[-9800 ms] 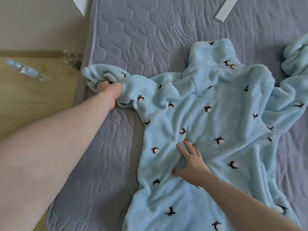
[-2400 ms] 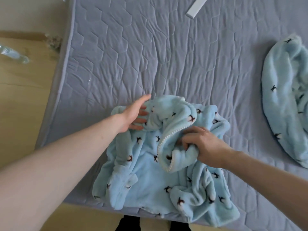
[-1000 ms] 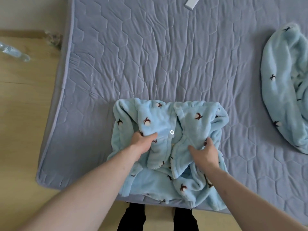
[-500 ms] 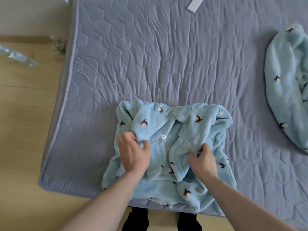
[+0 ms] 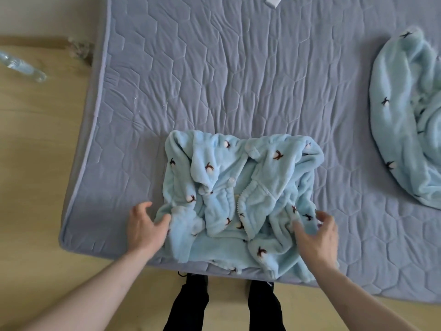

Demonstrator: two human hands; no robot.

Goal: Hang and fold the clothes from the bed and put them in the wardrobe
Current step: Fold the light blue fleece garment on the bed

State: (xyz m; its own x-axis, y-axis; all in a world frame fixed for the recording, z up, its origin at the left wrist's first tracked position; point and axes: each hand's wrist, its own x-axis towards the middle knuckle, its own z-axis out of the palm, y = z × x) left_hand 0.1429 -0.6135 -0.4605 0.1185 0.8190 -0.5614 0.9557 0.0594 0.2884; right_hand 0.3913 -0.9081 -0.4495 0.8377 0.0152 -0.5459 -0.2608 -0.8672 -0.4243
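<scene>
the folded fleece pajama top (image 5: 238, 197) lies at the near edge of the bed (image 5: 214, 80). left hand (image 5: 144, 225) and right hand (image 5: 317, 235) flank it, fingers loosely spread, gripping nothing. soft, bulky and light, it likely unfolds easily; best scooped from underneath at both sides.

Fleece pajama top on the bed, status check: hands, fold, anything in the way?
Both hands open: left hand touching the pajama top's left edge, right hand over its right edge. Top folded, lumpy, at the mattress edge. Second fleece garment lies apart, right.
</scene>
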